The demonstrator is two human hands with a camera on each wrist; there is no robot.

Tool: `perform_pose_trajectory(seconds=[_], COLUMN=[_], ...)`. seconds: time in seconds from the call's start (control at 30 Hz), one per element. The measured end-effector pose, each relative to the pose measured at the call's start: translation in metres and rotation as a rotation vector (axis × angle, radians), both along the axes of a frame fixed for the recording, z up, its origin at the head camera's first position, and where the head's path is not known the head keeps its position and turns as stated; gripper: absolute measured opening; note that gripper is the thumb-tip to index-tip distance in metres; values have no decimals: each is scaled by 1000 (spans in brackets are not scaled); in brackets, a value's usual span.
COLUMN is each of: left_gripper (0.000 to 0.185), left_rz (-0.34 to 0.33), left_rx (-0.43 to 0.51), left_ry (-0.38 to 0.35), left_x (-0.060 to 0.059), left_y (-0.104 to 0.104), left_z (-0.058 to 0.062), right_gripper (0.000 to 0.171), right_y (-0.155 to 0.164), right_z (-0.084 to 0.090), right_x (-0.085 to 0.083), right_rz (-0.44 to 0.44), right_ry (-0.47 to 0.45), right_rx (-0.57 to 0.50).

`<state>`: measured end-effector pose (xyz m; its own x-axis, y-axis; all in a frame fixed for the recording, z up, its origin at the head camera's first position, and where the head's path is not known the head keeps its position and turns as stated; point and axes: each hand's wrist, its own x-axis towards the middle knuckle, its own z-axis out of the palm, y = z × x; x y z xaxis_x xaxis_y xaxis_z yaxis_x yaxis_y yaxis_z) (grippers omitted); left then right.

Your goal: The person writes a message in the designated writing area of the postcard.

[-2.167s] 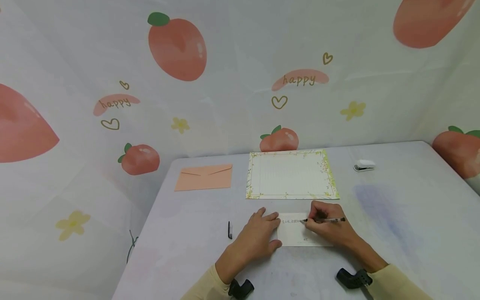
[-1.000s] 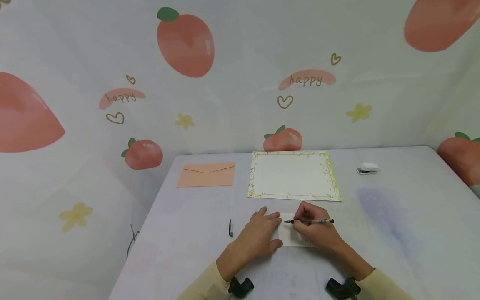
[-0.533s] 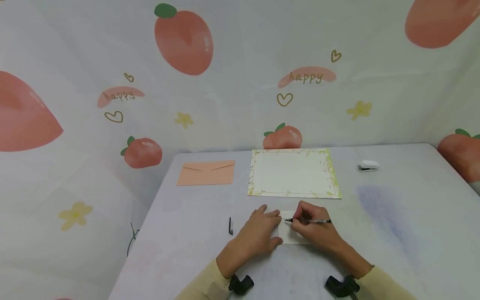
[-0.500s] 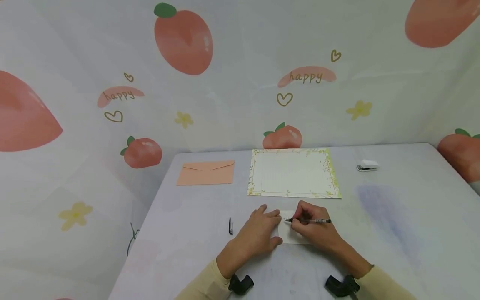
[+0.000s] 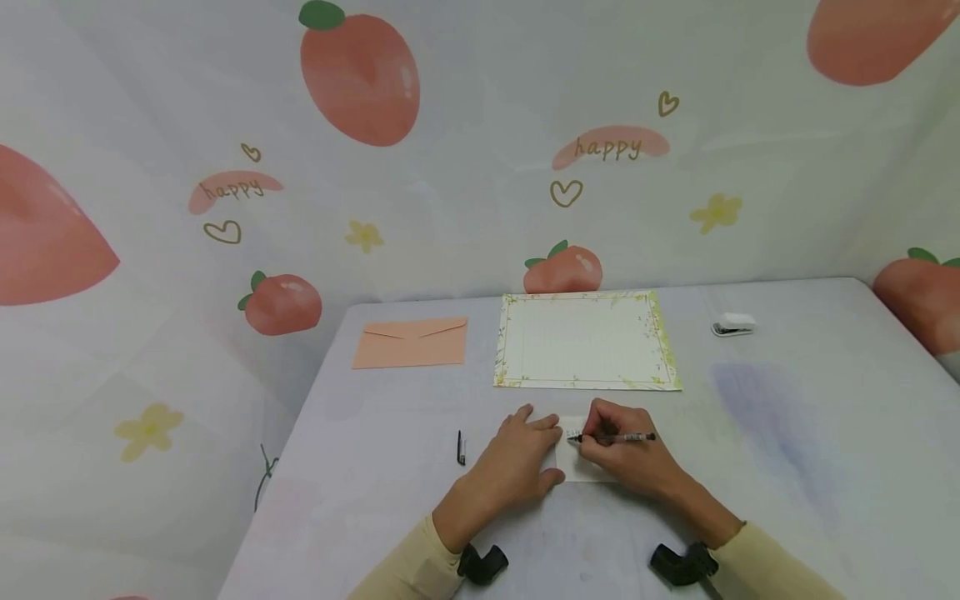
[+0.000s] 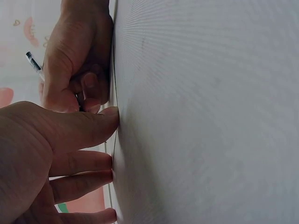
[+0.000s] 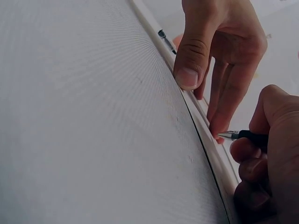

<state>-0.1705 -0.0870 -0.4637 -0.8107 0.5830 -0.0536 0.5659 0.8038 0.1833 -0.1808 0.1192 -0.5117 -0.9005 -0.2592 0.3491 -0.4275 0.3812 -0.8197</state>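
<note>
A small white card [image 5: 581,473] lies near the table's front, with small handwriting at its upper left. My left hand [image 5: 513,462] rests with spread fingers on the card's left edge; its thumb [image 6: 100,127] and fingertips come down along the paper in the left wrist view. My right hand [image 5: 633,454] pinches a gel pen [image 5: 626,437] between thumb and fingers, tip pointing left. In the right wrist view the pen's metal tip [image 7: 228,135] is close over the card beside the left fingertips. The right hand covers the card's right part.
A black-clipped pen cap [image 5: 461,448] lies left of the left hand. Behind are a peach envelope [image 5: 410,346], a lined letter sheet [image 5: 588,342] with a floral border, and a white stapler [image 5: 733,324] at the right. A fruit-print curtain [image 5: 465,150] hangs behind the table.
My right hand has moved left with the pen, from the end of the written line to the card's left side. My left hand stays in place on the card. The head view shifts slightly.
</note>
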Motion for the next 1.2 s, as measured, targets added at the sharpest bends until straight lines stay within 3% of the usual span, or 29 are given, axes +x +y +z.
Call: perform_pose_trajectory(seconds=[0.3,0.6,0.97,1.2], left_gripper=[55,55,55,56], left_rz=[9,8,8,9], left_rx=[-1,5,6,4], left_ry=[-9,-14,-12,-15], left_x=[0,-1,0,0], left_y=[0,0,0,0], left_z=[1,0,-1,0], right_gripper=[35,33,32,33], right_y=[-5,-9,-9,-6], right_z=[3,29,32,14], right_x=[2,13,14,7], right_rz=[7,4,-6,6], right_ry=[37,40,40,52], right_rx=[2,-14,-7,-8])
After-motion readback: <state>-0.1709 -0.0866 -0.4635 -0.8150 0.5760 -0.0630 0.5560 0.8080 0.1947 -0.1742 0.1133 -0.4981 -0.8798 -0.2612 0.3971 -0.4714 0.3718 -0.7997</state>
